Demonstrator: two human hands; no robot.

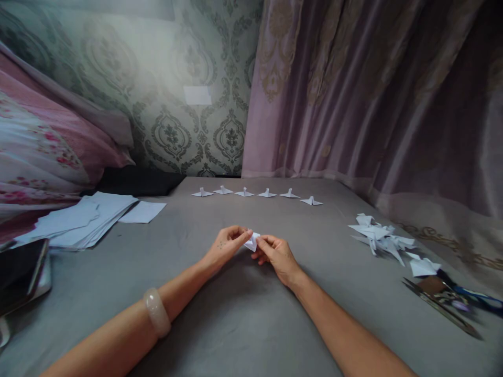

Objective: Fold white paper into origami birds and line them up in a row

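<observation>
A small piece of folded white paper (pixel 252 241) is held up between both hands over the middle of the grey surface. My left hand (pixel 231 242) pinches its left side, thumb on top. On the right side, my right hand (pixel 276 254) grips it between thumb and fingers, the other fingers curled below. Parts of the paper are hidden behind the fingertips. Beyond the hands, several folded paper cranes (pixel 267 193) stand in a row with wings spread.
A stack of white paper sheets (pixel 84 217) lies at left, near a dark tablet (pixel 21 272). On the right are a heap of folded paper pieces (pixel 381 238), scissors (pixel 440 306) and a brown item (pixel 431 286). A curtain (pixel 334 94) hangs along the right side.
</observation>
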